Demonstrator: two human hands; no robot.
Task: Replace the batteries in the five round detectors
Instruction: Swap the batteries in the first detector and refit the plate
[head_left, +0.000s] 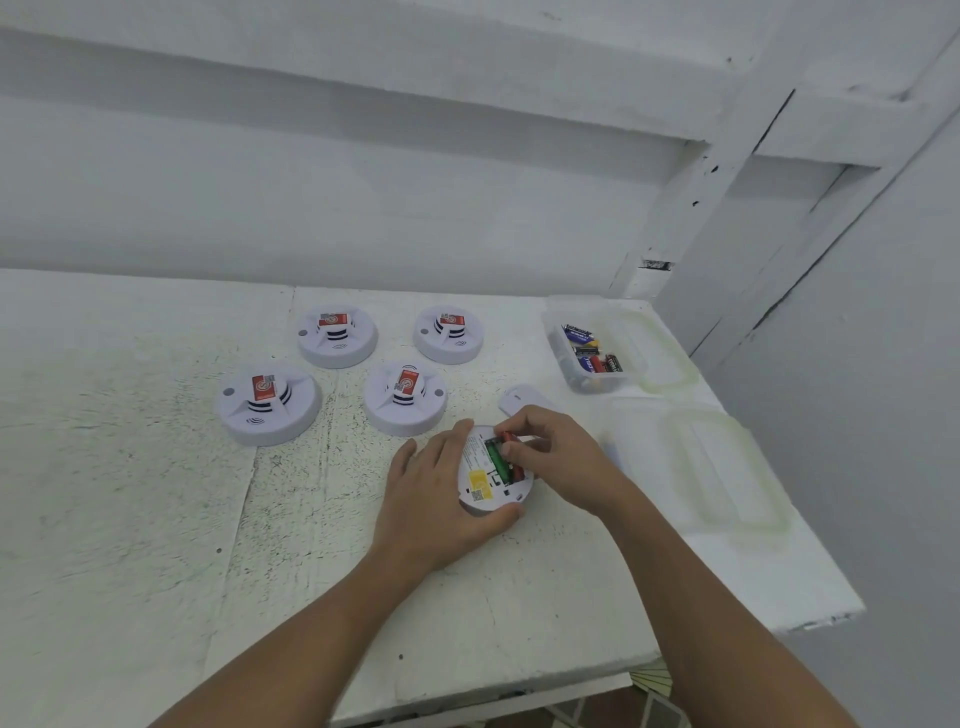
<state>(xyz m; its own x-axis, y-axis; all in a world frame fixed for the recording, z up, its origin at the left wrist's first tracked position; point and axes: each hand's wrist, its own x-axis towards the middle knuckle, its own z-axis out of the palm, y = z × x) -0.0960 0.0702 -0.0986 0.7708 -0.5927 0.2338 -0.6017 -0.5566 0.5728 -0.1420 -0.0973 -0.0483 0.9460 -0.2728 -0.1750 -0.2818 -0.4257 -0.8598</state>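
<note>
I have the overturned detector (485, 493) lying back-up on the table (156, 467) so that its battery bay faces me. My left hand (441, 488) wraps its left rim, thumb hooked round the near edge and fingers on the far edge. I judge this keeps the round body from sliding or turning while the other hand works.

My right hand (556, 457) comes in from the detector's right, thumb and forefinger closed on the red battery (514, 462). That cell lies lengthwise in the bay's right slot, its far end between my fingertips (503, 434), with a green battery (493, 460) beside it on the left. I cannot tell whether the red one is seated or lifted.

The cover (522, 397) rests just beyond the detector, out of the way. The battery tub (551, 338) sits farther beyond and to the right. The four other detectors (405, 397) stand dome-up beyond and left of it, apparently unopened.
</note>
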